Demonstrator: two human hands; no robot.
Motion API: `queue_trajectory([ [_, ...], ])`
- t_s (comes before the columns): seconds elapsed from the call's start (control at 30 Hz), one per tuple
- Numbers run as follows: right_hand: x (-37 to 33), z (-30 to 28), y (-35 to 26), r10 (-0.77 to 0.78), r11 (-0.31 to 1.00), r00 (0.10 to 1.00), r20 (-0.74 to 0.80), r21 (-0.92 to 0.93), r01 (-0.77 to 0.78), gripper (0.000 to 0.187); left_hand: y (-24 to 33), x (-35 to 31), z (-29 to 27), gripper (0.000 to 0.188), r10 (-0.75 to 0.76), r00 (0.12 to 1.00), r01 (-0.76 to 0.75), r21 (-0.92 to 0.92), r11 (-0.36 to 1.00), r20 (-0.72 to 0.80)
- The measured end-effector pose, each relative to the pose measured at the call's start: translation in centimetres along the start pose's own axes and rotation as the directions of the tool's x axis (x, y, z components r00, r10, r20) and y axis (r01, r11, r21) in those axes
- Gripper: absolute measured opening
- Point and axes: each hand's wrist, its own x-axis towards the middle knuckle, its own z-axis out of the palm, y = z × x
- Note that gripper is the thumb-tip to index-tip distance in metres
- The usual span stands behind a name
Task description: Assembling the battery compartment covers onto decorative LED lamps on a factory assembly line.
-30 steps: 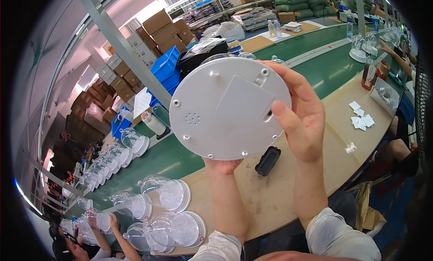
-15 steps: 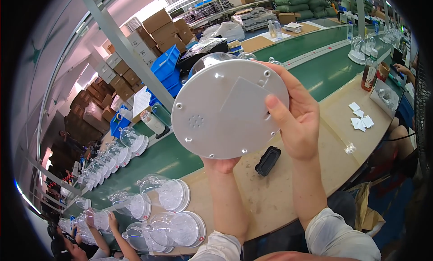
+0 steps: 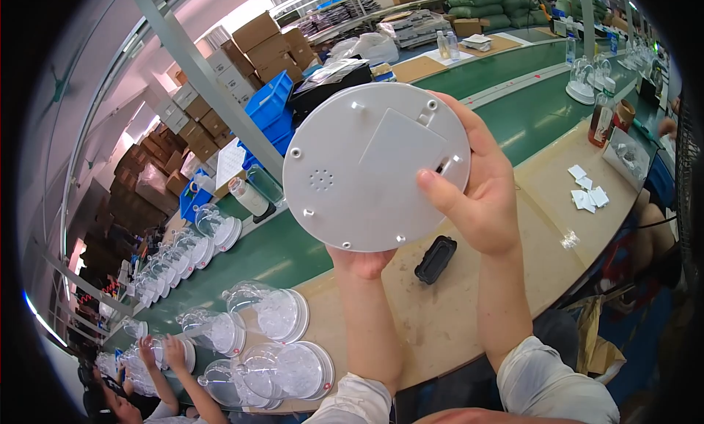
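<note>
A round white plastic base (image 3: 345, 197) is held up before me, its underside facing me. That face carries a rectangular panel, a cluster of small holes, several screw posts and a small dark slot near the right rim. My right hand (image 3: 488, 197) grips the right edge, fingers behind and thumb pressed on the face beside the slot. Below and behind the lower edge, my left hand (image 3: 364, 263) holds it; most of its fingers are hidden. Whatever is attached behind the base is now out of sight. A black oblong tray (image 3: 435, 260) lies on the table below.
Several clear domes on white bases (image 3: 282, 314) stand at the lower left, near another person's raised hands (image 3: 161, 353). More domes (image 3: 187, 252) line the green conveyor belt (image 3: 293, 252). White square pieces (image 3: 584, 197) and a brown bottle (image 3: 600, 122) are at right.
The base has tilted and risen slightly, hiding the clear dome glimpsed behind its top edge. My right thumb has shifted left, and the dark slot shows more. The other person's hands have moved.
</note>
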Motion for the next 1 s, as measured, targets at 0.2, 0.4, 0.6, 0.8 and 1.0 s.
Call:
queue_trajectory([
  [0.2,-0.2,0.1,0.9,0.021,1.0,1.0,-0.011,0.004,-0.021,0.063,0.7,-0.4,-0.7,0.058,0.01,1.0,-0.01,0.044,0.999,-0.013],
  [0.4,0.4,-0.5,0.7,-0.301,0.875,0.952,-0.053,-0.412,0.254,0.057,0.8,0.2,0.1,0.06,0.074,0.997,-0.075,0.086,0.993,0.017],
  [0.6,-0.1,-0.2,0.4,-0.338,0.752,0.941,-0.003,-0.602,0.268,0.024,0.0,0.5,3.1,0.067,0.336,0.93,-0.273,0.334,0.902,-0.148],
  [0.8,-0.2,0.5,0.5,-0.246,0.731,0.969,0.005,-0.656,0.189,0.016,-0.8,0.6,4.6,0.076,0.425,0.905,-0.34,0.564,0.753,-0.021],
  [1.0,-0.1,0.5,0.8,-0.204,0.724,0.979,0.001,-0.672,0.152,0.016,-1.2,0.6,5.0,0.078,0.435,0.901,-0.347,0.611,0.712,0.005],
])
